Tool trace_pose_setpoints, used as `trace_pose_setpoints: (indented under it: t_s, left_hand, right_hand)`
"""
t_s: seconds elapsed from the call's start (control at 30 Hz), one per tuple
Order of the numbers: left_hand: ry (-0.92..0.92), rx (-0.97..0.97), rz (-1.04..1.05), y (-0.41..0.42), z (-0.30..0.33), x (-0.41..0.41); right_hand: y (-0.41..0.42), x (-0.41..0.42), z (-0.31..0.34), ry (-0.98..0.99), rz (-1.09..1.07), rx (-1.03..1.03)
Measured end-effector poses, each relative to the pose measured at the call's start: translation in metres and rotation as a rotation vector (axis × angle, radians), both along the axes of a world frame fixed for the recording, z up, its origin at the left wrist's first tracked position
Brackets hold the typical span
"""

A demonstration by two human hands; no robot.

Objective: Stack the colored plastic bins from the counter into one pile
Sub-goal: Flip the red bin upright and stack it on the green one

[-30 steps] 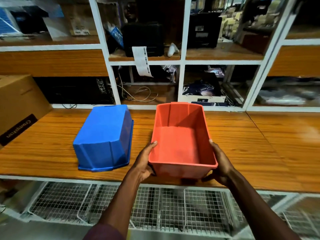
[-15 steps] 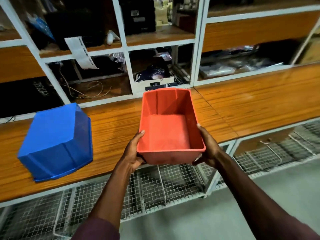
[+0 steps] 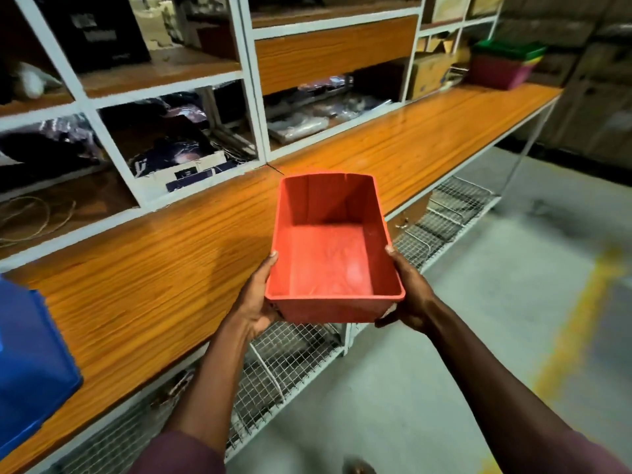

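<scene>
- The left hand [image 3: 254,307] gripped the near left corner of the red bin [image 3: 331,254], thumb up along the side wall to the rim, the other fingers curled out of sight underneath.
- The right hand [image 3: 408,297] gripped the near right corner in the same manner, thumb tip at the rim, fingers tucked below the base.
- Between the two hands the red bin was held in the air, open side up and empty, its far end over the front edge of the counter [image 3: 164,268] and its near end out over the floor [image 3: 461,319].
- Both forearms reached out from maroon sleeves [image 3: 181,453] at the bottom of the view.
- A blue bin [image 3: 30,367] lay upside down on the counter at the far left, well apart from the red one and partly cut off by the frame.
- At the far right end of the counter stood a pile of bins [image 3: 504,65], a magenta one at the bottom with green showing on top; the layers between were too small to tell.
- Behind the counter ran white-framed shelves [image 3: 253,97] holding dark boxes, cables and plastic-wrapped items, with a cardboard box [image 3: 427,75] beside the pile.
- Wire mesh racks [image 3: 290,350] sat under the counter.
</scene>
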State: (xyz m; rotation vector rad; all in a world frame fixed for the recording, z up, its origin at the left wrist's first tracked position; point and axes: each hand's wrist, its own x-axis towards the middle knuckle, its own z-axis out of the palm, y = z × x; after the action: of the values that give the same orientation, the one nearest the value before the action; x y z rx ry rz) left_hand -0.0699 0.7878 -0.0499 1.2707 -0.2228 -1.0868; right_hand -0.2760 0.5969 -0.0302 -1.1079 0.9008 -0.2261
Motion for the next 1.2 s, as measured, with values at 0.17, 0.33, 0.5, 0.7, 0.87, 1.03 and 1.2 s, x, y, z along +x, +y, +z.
trace_pose_setpoints:
  t_s: [0.17, 0.33, 0.5, 0.7, 0.87, 1.03, 1.2]
  left_hand:
    - [-0.001, 0.040, -0.154, -0.041, -0.003, -0.026]
    - [-0.019, -0.003, -0.312, -0.095, -0.002, -0.058]
    - [-0.028, -0.004, -0.434, -0.162, -0.003, -0.088]
    - [-0.007, 0.007, -0.476, -0.253, -0.003, -0.127]
    - [-0.012, -0.011, -0.564, -0.328, -0.005, -0.157]
    - [-0.024, 0.013, -0.604, -0.396, -0.008, -0.179]
    - [0.010, 0.021, -0.616, -0.475, -0.017, -0.185]
  right_hand:
    - [-0.016, -0.052, -0.007, 0.016, -0.173, 0.014]
    - [-0.040, -0.097, -0.013, 0.024, -0.317, 0.009]
    - [-0.081, -0.139, -0.020, 0.016, -0.417, 0.003]
    - [-0.146, -0.186, -0.023, 0.016, -0.524, 0.002]
    - [-0.198, -0.222, -0.020, 0.002, -0.596, 0.020]
    - [-0.250, -0.246, -0.022, -0.010, -0.651, 0.030]
    - [-0.311, -0.256, -0.029, -0.005, -0.715, 0.052]
